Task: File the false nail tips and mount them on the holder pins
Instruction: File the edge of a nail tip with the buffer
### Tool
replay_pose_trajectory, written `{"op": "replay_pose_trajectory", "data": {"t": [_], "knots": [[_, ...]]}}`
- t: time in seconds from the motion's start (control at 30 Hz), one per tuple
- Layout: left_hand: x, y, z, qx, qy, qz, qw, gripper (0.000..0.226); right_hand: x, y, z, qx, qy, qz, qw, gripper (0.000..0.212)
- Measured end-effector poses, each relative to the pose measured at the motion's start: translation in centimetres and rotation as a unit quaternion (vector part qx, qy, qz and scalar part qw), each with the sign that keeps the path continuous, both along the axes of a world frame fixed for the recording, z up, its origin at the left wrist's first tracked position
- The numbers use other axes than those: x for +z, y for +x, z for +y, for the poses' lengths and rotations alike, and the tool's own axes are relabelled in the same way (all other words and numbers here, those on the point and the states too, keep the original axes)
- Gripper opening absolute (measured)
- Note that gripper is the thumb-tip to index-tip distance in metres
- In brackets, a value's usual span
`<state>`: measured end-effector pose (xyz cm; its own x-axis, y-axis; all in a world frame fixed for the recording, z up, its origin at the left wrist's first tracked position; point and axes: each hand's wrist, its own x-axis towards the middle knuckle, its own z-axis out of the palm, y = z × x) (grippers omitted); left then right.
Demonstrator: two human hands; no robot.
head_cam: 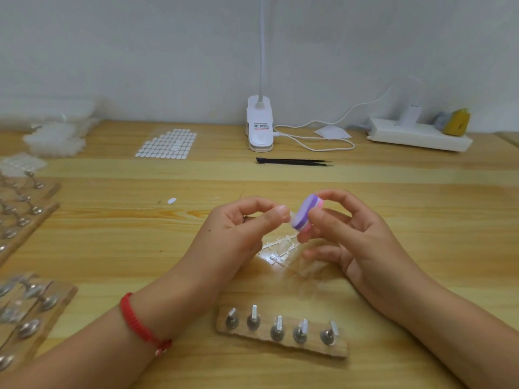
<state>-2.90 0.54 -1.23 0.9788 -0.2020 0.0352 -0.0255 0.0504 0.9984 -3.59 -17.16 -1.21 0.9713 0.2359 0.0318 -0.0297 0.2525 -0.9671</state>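
Left hand (244,223) pinches a nail tip (292,217); right hand (348,231) pinches a file (306,213) against it; holder (280,342) at six o'clock.

Just beyond the wooden holder (309,348) with its five pins (279,322), the left hand (241,223) pinches a clear nail tip (292,217) against a purple-and-pink file block (306,213). The right hand (345,234) grips the block in its fingers (337,196). Clear sprue strips (280,248) lie on the worktop (421,192) beneath the hands, and black tweezers (292,162) lie farther beyond.

- Two hands: left hand (238,228), right hand (354,234)
- One filing block (306,213)
- One nail tip (292,217)
- One holder (311,346), five pins (254,311)
- One pair of tweezers (292,161)
- One clip lamp (259,127)
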Motion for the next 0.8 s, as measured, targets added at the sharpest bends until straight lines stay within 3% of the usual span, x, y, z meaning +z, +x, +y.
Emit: {"op": "replay_pose_trajectory", "data": {"t": [0.23,0.37,0.7,0.8], "knots": [[0.39,-0.23,-0.16,-0.003,0.006,0.004,1.0,0.018,-0.01,-0.09,0.11,-0.017,-0.009,-0.015,1.0,0.038],[0.54,-0.31,-0.18,0.014,0.001,0.006,1.0,0.017,0.2,-0.31,0.35,0.022,-0.038,-0.02,0.999,0.032],[0.66,-0.57,-0.22,0.021,0.009,0.009,1.0,0.017,0.25,-0.22,0.23,-0.017,-0.015,0.0,1.0,0.035],[0.61,-0.47,-0.22,0.038,-0.001,0.011,0.999,0.016,0.24,-0.32,0.28,0.017,-0.039,-0.007,0.999,0.032]]}}
